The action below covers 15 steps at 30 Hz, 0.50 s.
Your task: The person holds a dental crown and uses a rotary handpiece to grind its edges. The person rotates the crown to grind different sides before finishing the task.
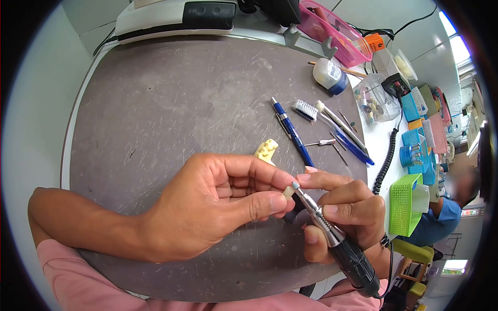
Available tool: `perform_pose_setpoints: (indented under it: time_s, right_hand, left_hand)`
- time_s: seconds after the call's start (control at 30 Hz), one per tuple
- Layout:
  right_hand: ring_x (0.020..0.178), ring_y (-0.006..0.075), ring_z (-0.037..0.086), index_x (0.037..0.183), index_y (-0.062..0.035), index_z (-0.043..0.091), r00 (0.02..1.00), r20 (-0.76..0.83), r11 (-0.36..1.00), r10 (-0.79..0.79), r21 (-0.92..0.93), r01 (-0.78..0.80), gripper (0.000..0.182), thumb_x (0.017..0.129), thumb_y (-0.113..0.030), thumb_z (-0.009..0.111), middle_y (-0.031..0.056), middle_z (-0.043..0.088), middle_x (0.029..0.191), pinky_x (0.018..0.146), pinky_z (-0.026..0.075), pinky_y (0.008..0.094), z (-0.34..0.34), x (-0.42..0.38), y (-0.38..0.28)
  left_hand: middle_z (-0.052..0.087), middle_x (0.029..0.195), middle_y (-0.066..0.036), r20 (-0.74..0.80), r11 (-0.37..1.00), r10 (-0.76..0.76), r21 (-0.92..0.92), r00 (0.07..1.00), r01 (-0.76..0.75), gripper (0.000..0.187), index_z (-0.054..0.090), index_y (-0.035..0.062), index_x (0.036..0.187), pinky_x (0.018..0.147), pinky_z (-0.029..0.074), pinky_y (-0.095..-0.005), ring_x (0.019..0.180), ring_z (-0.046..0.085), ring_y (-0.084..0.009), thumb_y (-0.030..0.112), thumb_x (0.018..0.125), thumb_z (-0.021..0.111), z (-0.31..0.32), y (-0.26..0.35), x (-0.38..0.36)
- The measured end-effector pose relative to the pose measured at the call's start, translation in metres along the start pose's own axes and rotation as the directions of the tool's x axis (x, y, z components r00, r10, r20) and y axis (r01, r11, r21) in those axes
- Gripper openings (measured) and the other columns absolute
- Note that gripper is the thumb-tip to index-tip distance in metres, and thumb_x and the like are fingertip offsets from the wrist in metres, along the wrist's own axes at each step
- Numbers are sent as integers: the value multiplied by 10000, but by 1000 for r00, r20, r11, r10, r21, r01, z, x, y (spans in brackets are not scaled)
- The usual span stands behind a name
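Between thumb and index finger, my left hand (202,207) pinches a small cream-coloured dental crown (288,193). My right hand (355,207) grips a handpiece (355,267) with a black body and a silver nose, slanting up and to the left. Its pale blue-green grinding tip (295,185) is at the upper edge of the crown; whether they touch is hard to tell. Just beyond my left fingers lies a yellowish dental model (266,150), partly hidden by them. My left forearm rests over the scratched brown work mat (171,98).
A blue pen (291,129), a brush (305,110) and several thin metal tools lie to the right. Behind them are a jar (329,75), a clear box (377,98) and a pink basket (340,39). A coiled cord (385,160), a green basket (405,205) and a seated person (438,220) are farther right.
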State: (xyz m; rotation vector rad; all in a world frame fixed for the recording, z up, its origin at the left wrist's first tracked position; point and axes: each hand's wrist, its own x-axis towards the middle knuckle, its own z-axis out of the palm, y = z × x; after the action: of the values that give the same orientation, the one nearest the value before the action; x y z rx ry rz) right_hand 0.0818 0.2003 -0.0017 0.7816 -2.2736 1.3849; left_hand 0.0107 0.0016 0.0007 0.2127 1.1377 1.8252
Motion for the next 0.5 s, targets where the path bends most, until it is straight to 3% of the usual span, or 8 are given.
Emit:
perform_pose_setpoints:
  time_s: [0.5]
  right_hand:
    - [955, 372, 624, 931, -29, 462, 999, 20, 1000, 25, -14, -25, 371, 700, -18, 751, 111, 563, 826, 858, 511, 484, -1, 0, -2]
  left_hand:
    - [625, 983, -128, 26, 999, 27, 26, 999, -28, 209, 546, -68, 1062, 847, 517, -235, 912, 628, -133, 15, 872, 573, -2, -2, 1]
